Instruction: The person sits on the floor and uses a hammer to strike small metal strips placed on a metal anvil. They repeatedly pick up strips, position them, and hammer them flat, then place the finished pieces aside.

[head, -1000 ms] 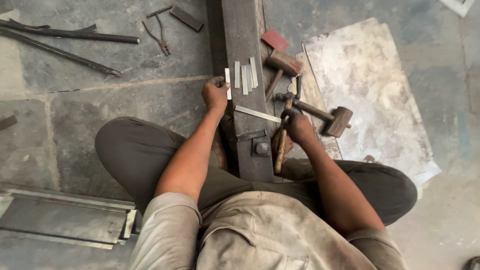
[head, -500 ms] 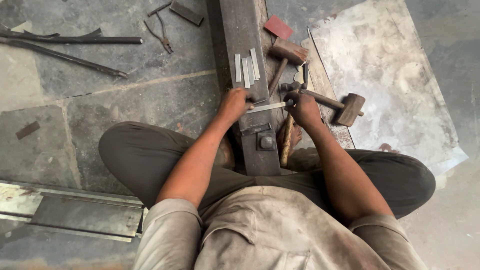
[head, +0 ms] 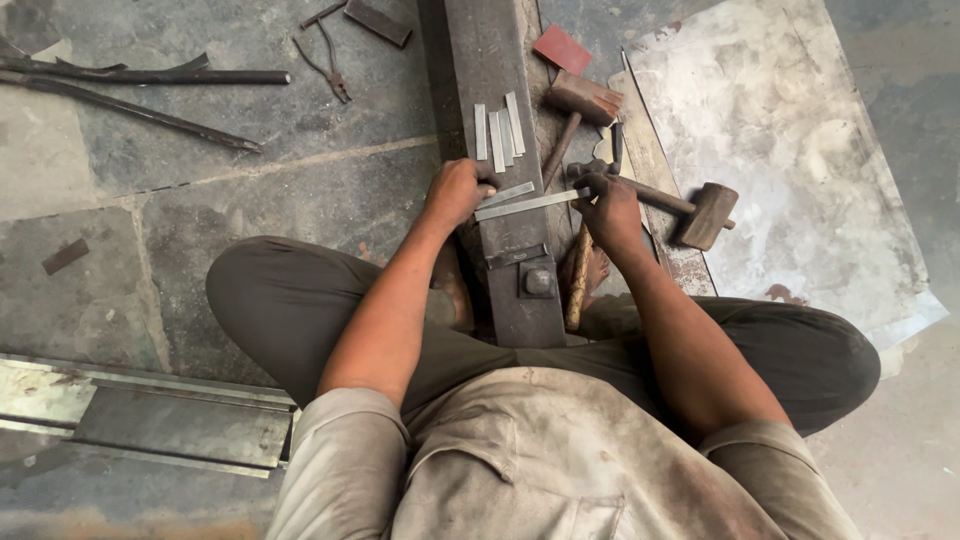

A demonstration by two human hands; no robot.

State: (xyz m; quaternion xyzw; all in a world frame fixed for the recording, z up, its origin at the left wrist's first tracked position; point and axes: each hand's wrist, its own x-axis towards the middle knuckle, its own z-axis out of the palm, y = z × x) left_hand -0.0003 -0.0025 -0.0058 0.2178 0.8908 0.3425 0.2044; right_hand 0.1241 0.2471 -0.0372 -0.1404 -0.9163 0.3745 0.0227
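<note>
**Strip now pinned across the beam, both hands on it**

Since the earlier frame the left hand (head: 458, 192) came off the far stack and dropped onto the strip; the right hand (head: 608, 212) slid inward to the strip's other end. Camera view also shifted slightly.

- Metal strip (head: 527, 204): thin, flat, pale, lying crosswise and slightly tilted on the dark steel beam (head: 500, 70) that serves as the worktop. A second short strip sits just above it, touching or nearly so.
- Left hand: fingers curled and pressed down on the strip's left end at the beam edge, holding it flat.
- Right hand: fingers closed around the right end of the strip, which overhangs the beam. It may also be gripping a dark tool there; cannot tell which.
- Three cut strips (head: 498, 132) lie side by side further up the beam, untouched.
- Wooden mallet (head: 706, 212) lies just right of the right hand, handle pointing toward it. A second hammer (head: 580, 100) is beyond it, and a wooden handle (head: 578, 280) rests beside the beam.
- Sheet metal (head: 800, 150) lies on the stone floor (head: 250, 200) to the right; pliers (head: 325, 60) and rods (head: 150, 76) to the far left.

Judgement: step in hand looks like positioning or bending the strip over the beam edge. The next move would call for a steady left-hand clamp and the overhang kept aligned.
</note>
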